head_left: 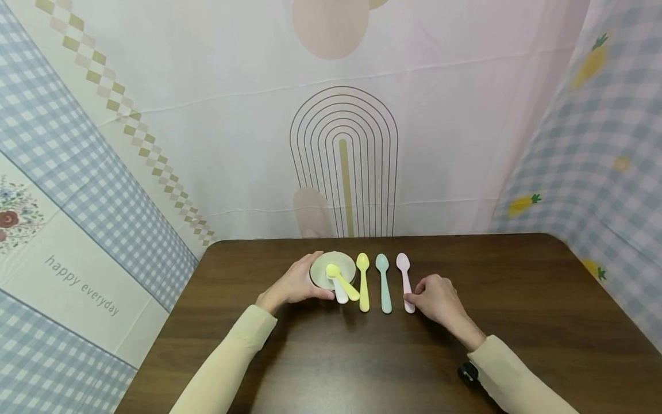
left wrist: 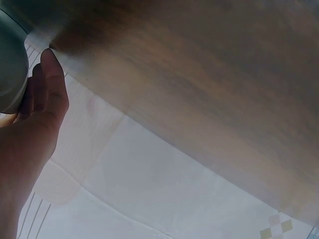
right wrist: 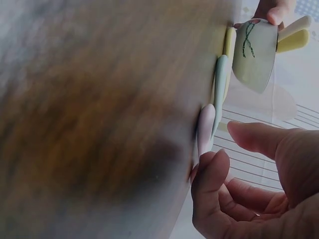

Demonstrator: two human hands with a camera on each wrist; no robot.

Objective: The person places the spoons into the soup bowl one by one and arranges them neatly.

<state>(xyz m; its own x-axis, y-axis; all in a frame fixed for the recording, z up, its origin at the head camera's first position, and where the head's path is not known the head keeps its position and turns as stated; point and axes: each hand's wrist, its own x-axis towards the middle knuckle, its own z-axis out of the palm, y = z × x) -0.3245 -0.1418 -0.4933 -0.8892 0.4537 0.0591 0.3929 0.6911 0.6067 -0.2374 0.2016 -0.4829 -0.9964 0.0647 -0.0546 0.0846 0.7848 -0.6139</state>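
My left hand (head_left: pixel 299 280) grips a pale bowl (head_left: pixel 319 275) by its side, thumb at the near rim and fingers around the far side. A white spoon (head_left: pixel 340 292) and a short-looking yellow spoon (head_left: pixel 345 284) lean in it, their handles over the rim. Beside the bowl lie a yellow spoon (head_left: pixel 364 284), a mint green spoon (head_left: pixel 384 284) and a pink spoon (head_left: pixel 405 280), in a row on the table. At the pink spoon's handle is my right hand (head_left: pixel 437 297); in the right wrist view its thumb (right wrist: pixel 254 137) stands apart from the bent index finger beside the handle (right wrist: pixel 206 124).
The brown wooden table (head_left: pixel 393 356) ends at a wall covered by a printed white cloth (head_left: pixel 248 149). Blue checked cloth (head_left: pixel 574 190) hangs at the right, and more at the left. A dark device (head_left: pixel 468 374) sits at my right wrist.
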